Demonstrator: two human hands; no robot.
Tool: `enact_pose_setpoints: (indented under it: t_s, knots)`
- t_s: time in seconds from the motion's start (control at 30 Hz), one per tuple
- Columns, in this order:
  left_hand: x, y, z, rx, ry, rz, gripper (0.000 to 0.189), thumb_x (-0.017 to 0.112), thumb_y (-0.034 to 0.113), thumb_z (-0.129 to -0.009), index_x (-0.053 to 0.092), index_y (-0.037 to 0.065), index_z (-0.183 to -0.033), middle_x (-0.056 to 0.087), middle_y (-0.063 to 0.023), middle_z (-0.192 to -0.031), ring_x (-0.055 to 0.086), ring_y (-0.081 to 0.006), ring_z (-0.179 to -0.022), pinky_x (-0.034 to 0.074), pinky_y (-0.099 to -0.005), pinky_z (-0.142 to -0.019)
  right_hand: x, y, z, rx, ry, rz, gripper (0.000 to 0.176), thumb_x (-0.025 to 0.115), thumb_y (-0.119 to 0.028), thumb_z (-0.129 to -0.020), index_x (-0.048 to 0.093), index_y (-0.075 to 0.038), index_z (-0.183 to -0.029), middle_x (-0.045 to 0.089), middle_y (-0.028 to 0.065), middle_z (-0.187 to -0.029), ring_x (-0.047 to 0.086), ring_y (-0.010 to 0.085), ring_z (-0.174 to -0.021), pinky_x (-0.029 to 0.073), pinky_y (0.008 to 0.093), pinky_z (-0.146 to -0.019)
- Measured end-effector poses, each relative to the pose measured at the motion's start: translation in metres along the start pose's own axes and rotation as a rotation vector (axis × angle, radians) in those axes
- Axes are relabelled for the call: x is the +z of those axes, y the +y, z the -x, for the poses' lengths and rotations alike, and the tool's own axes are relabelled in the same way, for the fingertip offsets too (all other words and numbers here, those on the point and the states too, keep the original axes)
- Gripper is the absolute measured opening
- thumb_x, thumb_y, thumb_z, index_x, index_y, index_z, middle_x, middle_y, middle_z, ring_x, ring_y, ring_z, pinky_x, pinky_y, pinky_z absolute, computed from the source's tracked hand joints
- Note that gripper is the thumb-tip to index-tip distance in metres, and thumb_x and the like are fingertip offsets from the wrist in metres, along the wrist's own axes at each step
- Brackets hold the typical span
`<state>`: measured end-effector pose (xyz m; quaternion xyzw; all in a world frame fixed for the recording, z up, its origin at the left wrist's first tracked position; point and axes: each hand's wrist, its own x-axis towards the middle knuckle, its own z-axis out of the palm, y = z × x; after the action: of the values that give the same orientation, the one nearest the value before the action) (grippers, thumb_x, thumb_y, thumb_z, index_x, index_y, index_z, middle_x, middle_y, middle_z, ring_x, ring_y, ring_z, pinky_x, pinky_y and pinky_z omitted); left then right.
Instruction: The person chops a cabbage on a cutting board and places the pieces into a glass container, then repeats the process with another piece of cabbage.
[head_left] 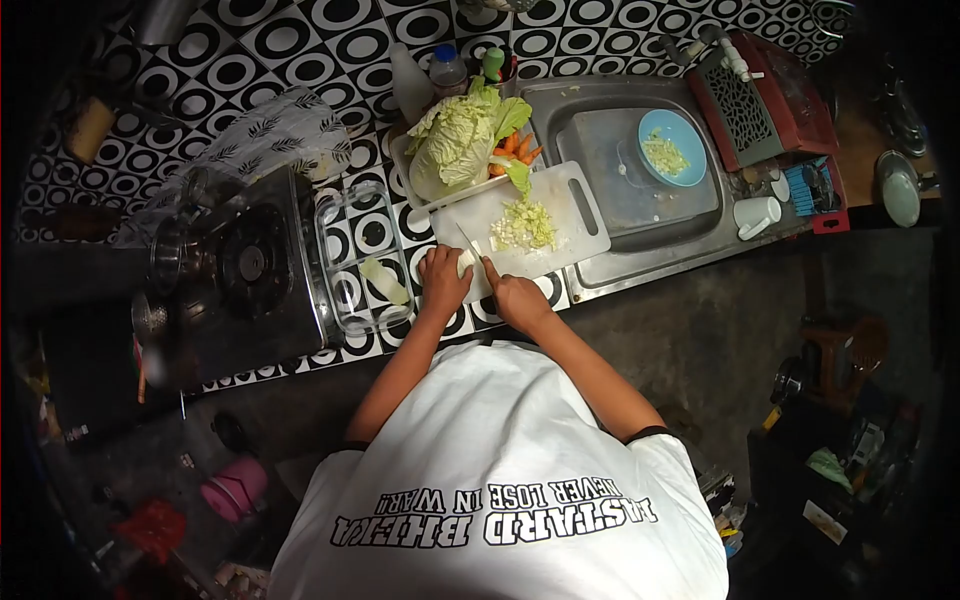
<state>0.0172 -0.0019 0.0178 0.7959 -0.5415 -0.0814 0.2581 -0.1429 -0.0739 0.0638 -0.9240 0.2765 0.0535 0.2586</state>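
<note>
My right hand (520,303) is closed around the handle of a knife (466,239), whose blade points up and left over the white cutting board (575,240). Beside the blade, my left hand (443,278) presses its fingers on a pale piece of cabbage (465,262) at the board's near left edge; the fingers partly cover it. Chopped cabbage (525,226) lies in a loose heap on the board, right of the knife. Behind the board a whole leafy cabbage (450,140) and several carrots (517,148) rest in a white tray (416,214).
Left of the board stands a clear glass dish (345,310) with a pale leaf piece (384,281) in it, then a gas stove (255,260). To the right, a blue bowl (694,165) of chopped cabbage sits over the metal sink (712,225). A white mug (757,216) lies beyond it.
</note>
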Motion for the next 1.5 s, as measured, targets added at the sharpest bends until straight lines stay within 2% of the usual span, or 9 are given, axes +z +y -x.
enact_pose_setpoints:
  t_s: [0.17, 0.23, 0.47, 0.53, 0.97, 1.03, 1.5]
  knots:
    - [0.003, 0.004, -0.001, -0.015, 0.016, 0.007, 0.034, 0.076, 0.017, -0.072, 0.066, 0.006, -0.102, 0.057, -0.0071, -0.101, 0.051, -0.0262, -0.101, 0.036, -0.0411, -0.088, -0.009, 0.001, -0.001, -0.031, -0.014, -0.005, 0.076, 0.053, 0.001, -0.073, 0.029, 0.006, -0.145, 0.066, 0.0231, -0.082, 0.065, 0.0372, -0.073, 0.053, 0.0433, -0.067]
    - [0.003, 0.007, 0.0, -0.025, 0.023, 0.017, 0.033, 0.076, 0.017, -0.072, 0.067, 0.005, -0.102, 0.057, -0.0072, -0.1, 0.051, -0.0263, -0.1, 0.036, -0.0407, -0.087, -0.013, 0.0, -0.001, -0.058, -0.028, 0.043, 0.069, 0.053, -0.002, -0.076, 0.033, 0.009, -0.142, 0.066, 0.0204, -0.08, 0.067, 0.0331, -0.071, 0.055, 0.0408, -0.064]
    - [0.006, 0.01, 0.003, -0.075, 0.091, 0.027, 0.031, 0.074, 0.014, -0.072, 0.068, 0.005, -0.101, 0.059, -0.0077, -0.1, 0.052, -0.0276, -0.1, 0.037, -0.0406, -0.088, -0.003, -0.004, -0.001, -0.101, 0.043, 0.045, 0.066, 0.052, -0.002, -0.078, 0.034, 0.008, -0.141, 0.065, 0.0198, -0.081, 0.067, 0.0332, -0.07, 0.055, 0.0401, -0.063]
    - [0.006, 0.01, 0.003, -0.092, 0.089, 0.025, 0.031, 0.074, 0.013, -0.072, 0.068, 0.005, -0.102, 0.059, -0.0078, -0.101, 0.052, -0.0277, -0.101, 0.037, -0.0407, -0.088, 0.002, -0.005, -0.002, -0.097, 0.059, 0.022, 0.073, 0.053, -0.001, -0.075, 0.03, 0.007, -0.144, 0.064, 0.0222, -0.081, 0.065, 0.0357, -0.07, 0.053, 0.0414, -0.065]
    - [0.011, 0.002, 0.004, -0.115, 0.092, 0.089, 0.032, 0.075, 0.013, -0.07, 0.068, 0.005, -0.101, 0.06, -0.0073, -0.103, 0.052, -0.0279, -0.102, 0.037, -0.0408, -0.091, 0.027, -0.013, 0.004, -0.01, 0.085, 0.017, 0.068, 0.048, -0.003, -0.08, 0.03, 0.005, -0.145, 0.062, 0.0209, -0.083, 0.065, 0.0352, -0.068, 0.054, 0.0424, -0.062]
    - [0.011, 0.001, 0.004, -0.109, 0.094, 0.093, 0.032, 0.075, 0.013, -0.071, 0.068, 0.006, -0.101, 0.06, -0.0068, -0.102, 0.053, -0.0278, -0.101, 0.038, -0.0404, -0.09, 0.028, -0.014, 0.004, -0.018, 0.086, 0.074, 0.067, 0.05, -0.004, -0.082, 0.029, 0.005, -0.145, 0.062, 0.0187, -0.083, 0.067, 0.0312, -0.068, 0.056, 0.0393, -0.059]
    - [0.01, -0.007, 0.001, -0.058, 0.059, 0.116, 0.03, 0.076, 0.014, -0.072, 0.071, 0.006, -0.101, 0.062, -0.0039, -0.098, 0.054, -0.0238, -0.098, 0.038, -0.0384, -0.085, 0.033, -0.015, 0.008, 0.007, 0.098, 0.068, 0.072, 0.053, -0.003, -0.078, 0.028, 0.004, -0.146, 0.062, 0.019, -0.081, 0.066, 0.0312, -0.066, 0.054, 0.0393, -0.056]
